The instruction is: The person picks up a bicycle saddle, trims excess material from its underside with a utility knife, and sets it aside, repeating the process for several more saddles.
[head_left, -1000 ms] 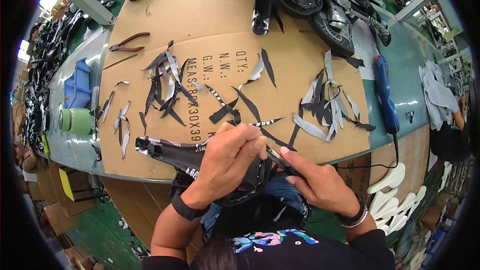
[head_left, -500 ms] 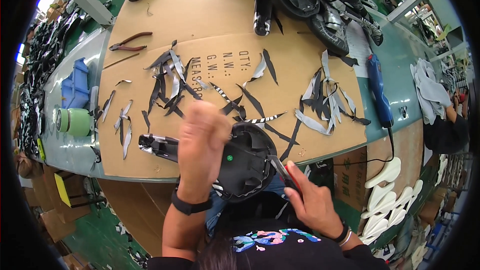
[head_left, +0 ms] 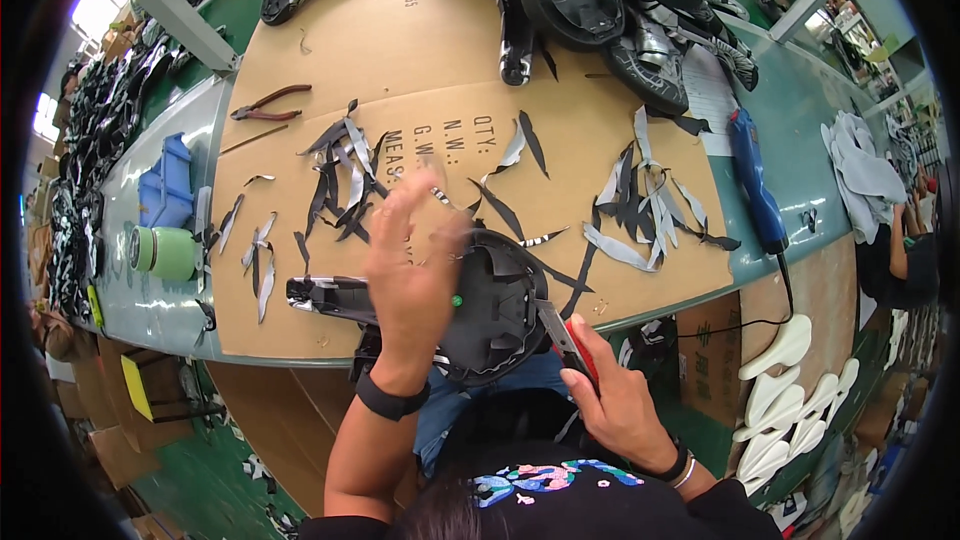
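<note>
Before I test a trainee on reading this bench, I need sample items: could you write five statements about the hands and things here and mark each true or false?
1. The right hand holds the knife. True.
2. The left hand grips the pliers. False: the pliers lie on the cardboard, away from the left hand.
3. The saddle bears a green dot. True.
4. The blue tool lies to the left of the cardboard. False: it is at the right.
5. The green jar stands near the blue tub. True.
</note>
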A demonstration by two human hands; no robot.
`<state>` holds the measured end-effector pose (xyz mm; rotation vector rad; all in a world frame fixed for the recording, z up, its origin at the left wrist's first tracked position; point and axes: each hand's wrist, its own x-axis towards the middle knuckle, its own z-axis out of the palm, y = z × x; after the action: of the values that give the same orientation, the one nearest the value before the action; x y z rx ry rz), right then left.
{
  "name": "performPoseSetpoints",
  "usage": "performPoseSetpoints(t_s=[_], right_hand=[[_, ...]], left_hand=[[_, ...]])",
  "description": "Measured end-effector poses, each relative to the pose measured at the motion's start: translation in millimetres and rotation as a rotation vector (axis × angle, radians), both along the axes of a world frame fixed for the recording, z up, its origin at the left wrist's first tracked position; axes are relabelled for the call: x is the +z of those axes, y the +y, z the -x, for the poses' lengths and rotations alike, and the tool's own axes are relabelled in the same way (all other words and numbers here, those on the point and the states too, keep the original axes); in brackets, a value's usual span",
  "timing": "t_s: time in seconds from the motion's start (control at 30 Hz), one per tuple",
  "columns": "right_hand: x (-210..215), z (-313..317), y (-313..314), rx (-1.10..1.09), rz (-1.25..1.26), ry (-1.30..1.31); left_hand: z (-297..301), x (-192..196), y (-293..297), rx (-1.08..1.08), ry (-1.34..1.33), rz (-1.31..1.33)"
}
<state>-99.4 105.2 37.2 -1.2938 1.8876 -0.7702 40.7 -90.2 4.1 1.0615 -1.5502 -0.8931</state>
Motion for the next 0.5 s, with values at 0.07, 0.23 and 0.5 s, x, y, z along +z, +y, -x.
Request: performPoseSetpoints(t_s=[0.07,0.23,0.5], right_hand=[[-5,9,5,-0.006,0.136,0.007],[-7,22,-4,0.102,0.136,0.070],[-25,37,-65,0.384,0.223,0.224]], left_hand=[[8,36,1,0.023,-0.362,0.253],[-34,50,-8,-0.554,-0.828,-0.207],[-60,45,-2,-0.399,-0.219,-0.829]])
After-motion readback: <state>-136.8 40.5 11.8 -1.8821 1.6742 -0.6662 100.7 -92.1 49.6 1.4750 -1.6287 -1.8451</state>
